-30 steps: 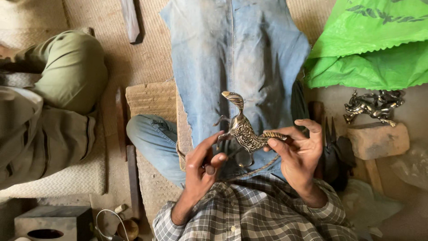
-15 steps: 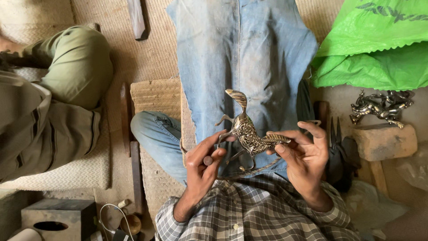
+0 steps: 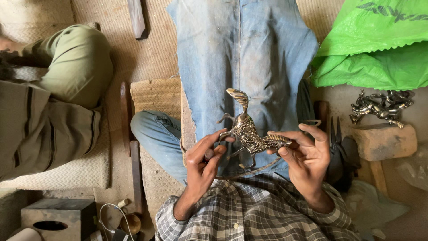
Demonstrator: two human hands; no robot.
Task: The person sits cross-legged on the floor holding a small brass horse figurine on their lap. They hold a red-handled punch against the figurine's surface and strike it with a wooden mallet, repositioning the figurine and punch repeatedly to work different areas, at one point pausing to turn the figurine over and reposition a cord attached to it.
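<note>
Both hands' grip pinches brass animal figurine [image 3: 248, 132] over denim cloth [image 3: 243, 49].

Green bag [image 3: 374, 49] cut off; seated neighbour [image 3: 49, 102] cropped.

A woven mat [image 3: 154, 58] covers the floor, bearing a flat wooden stick [image 3: 136, 18] at the far edge, a green plastic sheet [image 3: 379, 44] far right, a stone block [image 3: 385, 142] under small metal figurines [image 3: 379, 107] at right, and a dark box [image 3: 58, 216] near left.
</note>
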